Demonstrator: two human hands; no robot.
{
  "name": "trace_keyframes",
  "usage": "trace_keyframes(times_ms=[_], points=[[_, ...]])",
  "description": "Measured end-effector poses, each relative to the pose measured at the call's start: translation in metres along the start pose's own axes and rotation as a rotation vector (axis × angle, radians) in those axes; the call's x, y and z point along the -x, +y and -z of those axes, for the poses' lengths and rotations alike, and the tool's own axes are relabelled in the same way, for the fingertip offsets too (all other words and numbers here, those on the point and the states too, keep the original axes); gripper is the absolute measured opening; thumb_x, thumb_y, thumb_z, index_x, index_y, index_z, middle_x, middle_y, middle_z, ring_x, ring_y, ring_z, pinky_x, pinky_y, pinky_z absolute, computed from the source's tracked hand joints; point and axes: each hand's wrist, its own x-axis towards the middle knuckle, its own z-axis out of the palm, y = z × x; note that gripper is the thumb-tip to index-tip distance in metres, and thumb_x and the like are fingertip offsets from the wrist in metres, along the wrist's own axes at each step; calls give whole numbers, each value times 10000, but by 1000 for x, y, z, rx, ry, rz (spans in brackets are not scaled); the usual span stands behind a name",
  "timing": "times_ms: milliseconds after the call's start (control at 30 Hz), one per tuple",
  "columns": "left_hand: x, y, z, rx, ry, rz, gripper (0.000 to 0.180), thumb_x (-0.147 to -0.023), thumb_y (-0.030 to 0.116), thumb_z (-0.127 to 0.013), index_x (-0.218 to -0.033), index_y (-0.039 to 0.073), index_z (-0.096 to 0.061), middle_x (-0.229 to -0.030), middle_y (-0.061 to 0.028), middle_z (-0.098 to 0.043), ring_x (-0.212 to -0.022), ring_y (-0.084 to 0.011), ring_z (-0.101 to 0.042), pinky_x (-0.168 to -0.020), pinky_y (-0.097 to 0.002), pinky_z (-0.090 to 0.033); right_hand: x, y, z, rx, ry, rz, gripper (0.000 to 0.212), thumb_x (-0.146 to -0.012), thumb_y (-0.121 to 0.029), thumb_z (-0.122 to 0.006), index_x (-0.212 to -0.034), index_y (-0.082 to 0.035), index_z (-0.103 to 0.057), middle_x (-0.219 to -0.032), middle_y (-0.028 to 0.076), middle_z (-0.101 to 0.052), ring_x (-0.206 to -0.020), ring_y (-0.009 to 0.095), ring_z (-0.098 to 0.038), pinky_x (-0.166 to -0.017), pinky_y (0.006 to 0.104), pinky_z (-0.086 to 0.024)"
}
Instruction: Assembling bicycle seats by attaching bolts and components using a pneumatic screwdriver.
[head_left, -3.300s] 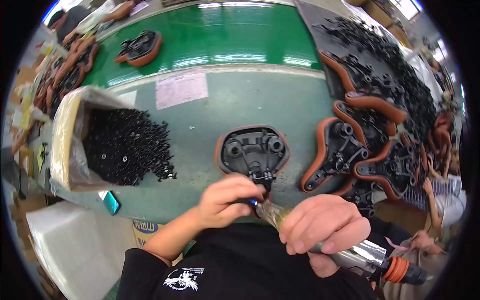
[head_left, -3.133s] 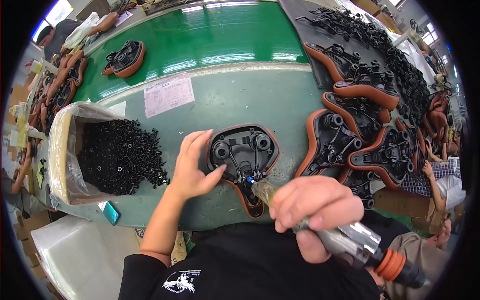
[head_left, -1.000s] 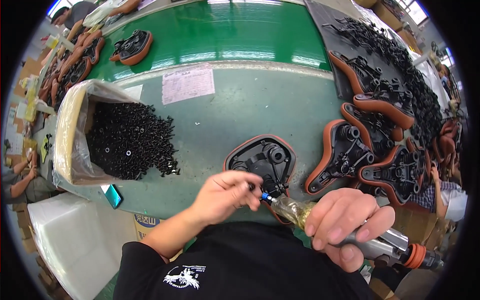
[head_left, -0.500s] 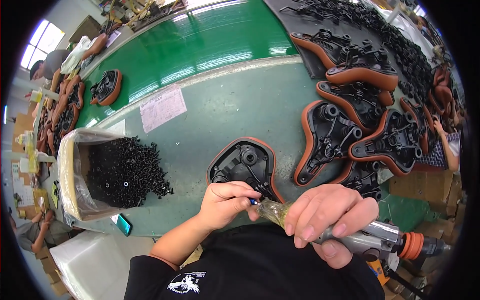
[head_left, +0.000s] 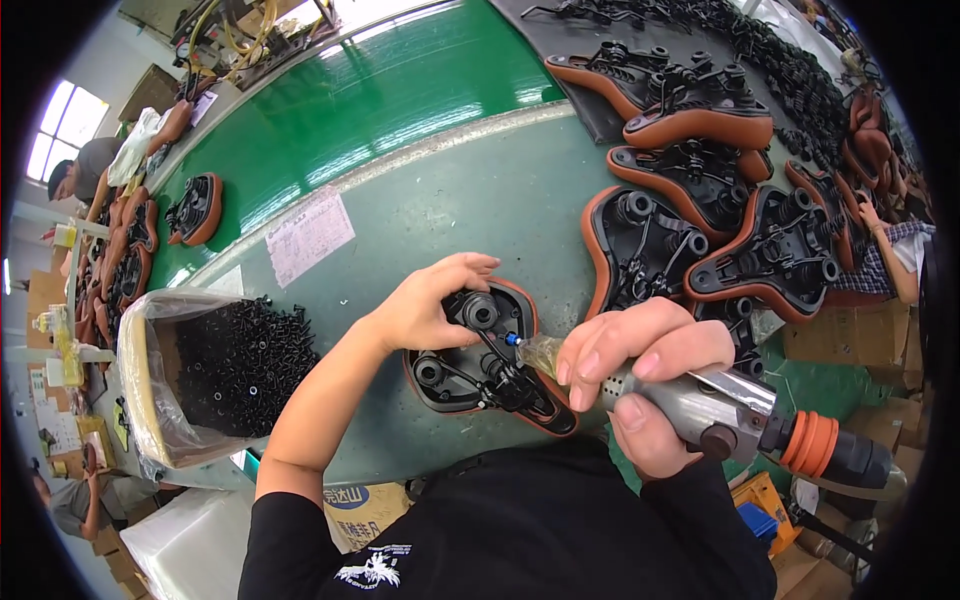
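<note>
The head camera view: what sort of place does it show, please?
Probably a factory assembly workshop: brown-edged black saddles lie together on a dull green workbench, small black screws are heaped at a pale plastic-lined box, and the right hand grips a silver cylindrical power tool.

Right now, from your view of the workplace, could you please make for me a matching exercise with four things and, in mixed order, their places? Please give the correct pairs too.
Things
1. Silver metal power driver
2. Pale pink rectangular paper sheet
3. Small black screws
4. Brown-rimmed black saddle nearest the black cloth shirt

Places
A. Touched by the left hand
B. Heaped at the open, clear-plastic-lined box
C. Gripped in the right hand
D. Lying on the matte grey-green tabletop

Right pairs: 1-C, 2-D, 3-B, 4-A
</note>
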Motion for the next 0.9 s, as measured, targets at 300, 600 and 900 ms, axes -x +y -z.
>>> trace_keyframes(times_ms=[300,600,900], points=[[11,1,-46,188,304,118,378,-653,0,-876,-982,-24,-691,-1358,-193,-729,-1357,-367,-659,-1141,-452,-527,-4,27,1,19,-14,-79,389,-889,108,-654,-1223,-46,-526,-1145,249,-674,-798,188,-704,-756,347,-631],[14,0,-47,136,364,95,403,-646,48,-902,-993,6,-701,-1319,-151,-756,-1314,-335,-691,-1115,-441,-544,-10,39,-9,122,-76,-66,362,-889,113,-661,-1196,-41,-547,-1094,231,-683,-753,170,-695,-708,319,-634],[18,-4,-54,80,415,65,405,-657,128,-920,-989,48,-704,-1309,-96,-764,-1282,-307,-702,-1073,-453,-541,1,60,-15,236,-167,-117,385,-888,100,-629,-1213,-56,-494,-1133,230,-679,-806,208,-688,-790,382,-624]])
